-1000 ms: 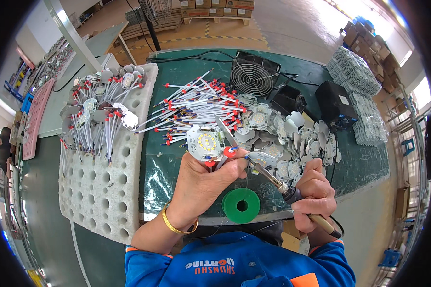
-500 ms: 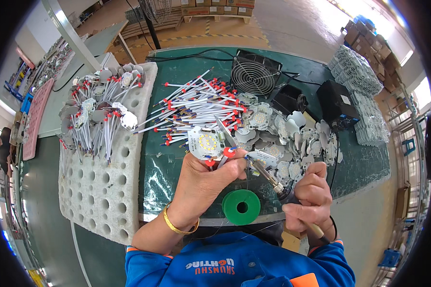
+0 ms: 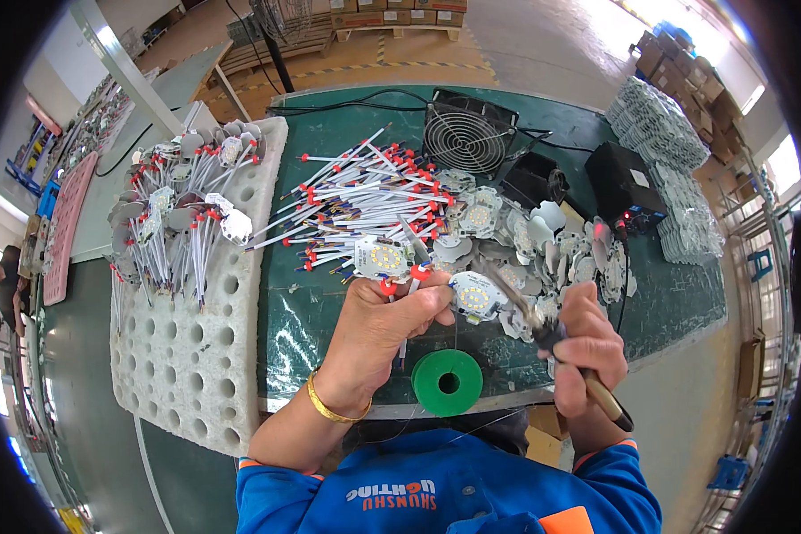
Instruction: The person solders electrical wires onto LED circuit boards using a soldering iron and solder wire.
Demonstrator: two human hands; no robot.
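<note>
My left hand [image 3: 374,325] is closed around white wires with red rings [image 3: 418,271], and tweezers [image 3: 411,233] jut up beyond its fingers. A pale LED board [image 3: 384,256] with yellow chips stands just above that hand, beside the red rings. Against my left fingertips is another LED board [image 3: 476,296], face up; whether it is gripped, I cannot tell. My right hand [image 3: 587,347] wraps the handle of a soldering iron [image 3: 543,331], its blurred shaft pointing up and left over loose boards. Below my left fingers lies a green solder spool [image 3: 427,392].
White wires [image 3: 365,200] and loose boards [image 3: 552,245] are piled ahead. Behind them stand a black fan [image 3: 470,133] and a black power box [image 3: 627,191]. At left, a perforated foam tray [image 3: 182,356] carries wired boards. Stacked clear trays [image 3: 659,125] fill the back right.
The soldering iron has drawn back from my left fingertips, and my right hand has turned. The board there has gone from tilted to face up. A red light now shows on the power box.
</note>
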